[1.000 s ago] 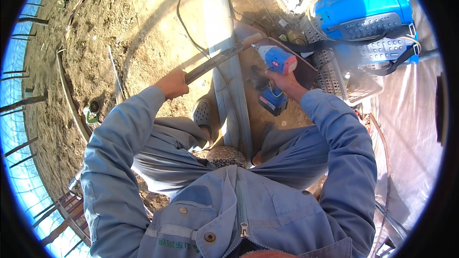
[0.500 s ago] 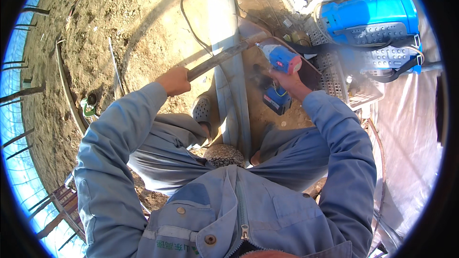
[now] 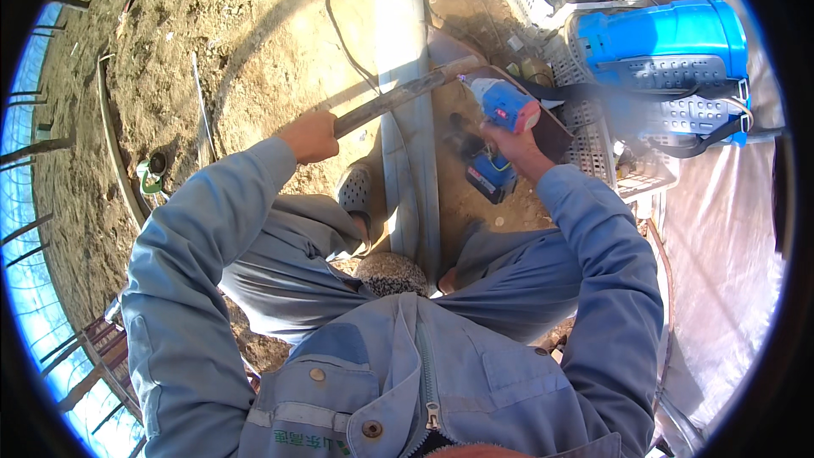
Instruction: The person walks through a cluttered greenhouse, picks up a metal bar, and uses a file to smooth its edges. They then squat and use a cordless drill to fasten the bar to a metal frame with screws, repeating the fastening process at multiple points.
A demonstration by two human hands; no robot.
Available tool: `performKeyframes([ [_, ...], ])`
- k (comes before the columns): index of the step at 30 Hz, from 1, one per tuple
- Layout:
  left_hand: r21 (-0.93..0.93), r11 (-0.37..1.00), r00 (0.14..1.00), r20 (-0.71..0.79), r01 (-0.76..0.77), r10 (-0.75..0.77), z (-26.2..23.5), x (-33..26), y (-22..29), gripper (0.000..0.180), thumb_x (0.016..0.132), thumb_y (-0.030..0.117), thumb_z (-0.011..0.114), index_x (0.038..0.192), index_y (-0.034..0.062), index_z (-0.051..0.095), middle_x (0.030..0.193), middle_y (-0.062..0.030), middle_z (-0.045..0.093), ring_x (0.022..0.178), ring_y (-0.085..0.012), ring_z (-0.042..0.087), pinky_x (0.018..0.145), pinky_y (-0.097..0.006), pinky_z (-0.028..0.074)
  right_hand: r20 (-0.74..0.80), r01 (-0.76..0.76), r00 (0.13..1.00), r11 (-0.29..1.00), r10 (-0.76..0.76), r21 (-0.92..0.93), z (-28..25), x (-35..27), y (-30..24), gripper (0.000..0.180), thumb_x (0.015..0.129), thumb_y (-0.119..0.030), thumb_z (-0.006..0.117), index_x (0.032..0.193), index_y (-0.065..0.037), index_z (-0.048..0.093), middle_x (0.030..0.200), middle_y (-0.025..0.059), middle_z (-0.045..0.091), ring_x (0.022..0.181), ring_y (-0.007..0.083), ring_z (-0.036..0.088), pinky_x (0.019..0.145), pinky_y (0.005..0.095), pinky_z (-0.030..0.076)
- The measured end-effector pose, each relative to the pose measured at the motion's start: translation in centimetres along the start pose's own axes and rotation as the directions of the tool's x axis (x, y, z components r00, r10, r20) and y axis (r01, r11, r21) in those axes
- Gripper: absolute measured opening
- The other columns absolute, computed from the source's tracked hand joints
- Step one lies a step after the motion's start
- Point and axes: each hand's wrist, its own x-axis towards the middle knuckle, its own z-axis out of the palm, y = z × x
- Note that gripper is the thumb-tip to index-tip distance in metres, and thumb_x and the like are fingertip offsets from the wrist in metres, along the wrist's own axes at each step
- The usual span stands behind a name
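Head view, left hand: our left hand is closed in a fist around the near end of a rusty metal bar, which runs from the fist toward 2 o'clock
Right hand: our right hand is wrapped tight around the grip of a blue cordless drill, its nose pointing toward 10 o'clock at the bar's far end
Where bar and drill meet: the drill tip sits at the bar just past a long pale metal channel that lies on the ground from 12 to 6 o'clock; the bar crosses over it
Progress: we judge the drilling or driving to be under way, since a thin haze hangs just below the drill; we cannot tell whether the bit or screw is through yet
Left to do: as far as we can see, the bar is only hand-held, so the joint looks unfinished
Beneath us: our shoe rests at the channel's 9 o'clock side, on bare soil
Farther out: a blue backpack sprayer tank lies at 2 o'clock on a white plastic crate; a black cable trails toward 12 o'clock
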Motion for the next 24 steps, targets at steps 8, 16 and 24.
performKeyframes([
  [8,-0.089,0.996,1.0,0.003,0.005,-0.005,-0.1,0.0,-0.1,0.033,0.079,0.008,0.06,0.105,-0.0097,0.07,0.1,-0.0352,0.071,0.1,-0.0484,0.071,0.09,-0.051,0.056,0.007,0.05,0.999,0.999,-0.05,-0.007,0.0,1.1,0.5,0.008,0.096,-0.012,0.072,0.091,-0.01,0.066,0.077,-0.0023,0.063,0.064,0.0085,0.055,0.058,0.0281,0.043],
  [16,-0.059,0.998,0.998,-0.057,-0.009,0.006,0.2,0.2,-0.2,0.03,0.079,0.008,0.062,0.103,-0.0083,0.07,0.09,-0.0299,0.071,0.088,-0.0425,0.073,0.079,-0.049,0.057,0.025,0.012,1.0,1.0,-0.011,-0.021,-0.5,0.6,-0.3,0.017,0.093,-0.015,0.078,0.105,-0.011,0.067,0.088,-0.0022,0.064,0.072,0.0084,0.058,0.062,0.0293,0.047],
  [24,-0.048,0.999,0.999,-0.029,0.024,-0.025,0.1,-0.1,0.0,0.03,0.083,0.008,0.059,0.106,-0.0079,0.07,0.106,-0.0318,0.071,0.105,-0.0462,0.07,0.092,-0.05,0.056,-0.012,0.045,0.999,0.998,-0.046,-0.047,-0.2,1.3,0.1,0.012,0.093,-0.012,0.077,0.102,-0.011,0.069,0.085,-0.0029,0.065,0.067,0.0073,0.056,0.059,0.0277,0.045],
])
